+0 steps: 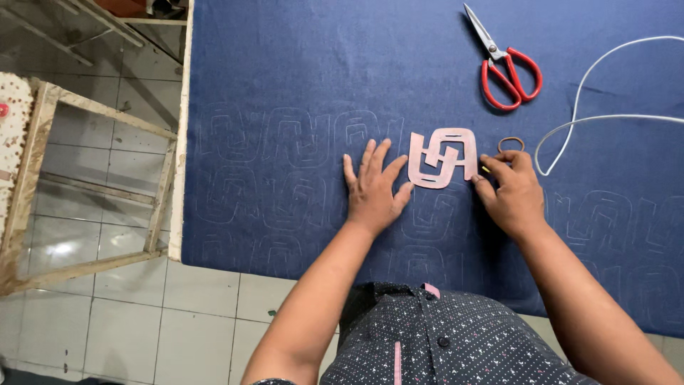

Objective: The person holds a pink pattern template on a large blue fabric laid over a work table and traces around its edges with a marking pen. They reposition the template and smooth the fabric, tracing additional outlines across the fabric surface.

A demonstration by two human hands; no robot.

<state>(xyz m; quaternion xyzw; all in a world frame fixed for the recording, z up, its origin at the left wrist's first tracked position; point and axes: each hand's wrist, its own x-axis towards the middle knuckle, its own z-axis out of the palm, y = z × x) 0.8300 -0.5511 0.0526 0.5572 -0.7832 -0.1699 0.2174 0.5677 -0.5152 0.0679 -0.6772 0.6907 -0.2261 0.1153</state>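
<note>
Pink flat interlocking-shape cardboard template (442, 157) lies on dark blue denim cloth (299, 71) over the surface; left hand (372, 191) flat, fingers spread, pinning its edge; right hand (509, 191) pinched on small yellow chalk (485, 170) at template's right side; many outlines traced, bare cloth left

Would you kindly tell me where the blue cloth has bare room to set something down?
Bare denim cloth stretches left of the red scissors and above the pink template. It is crowded around the template: left hand, right hand, rubber band, white cord.
</note>
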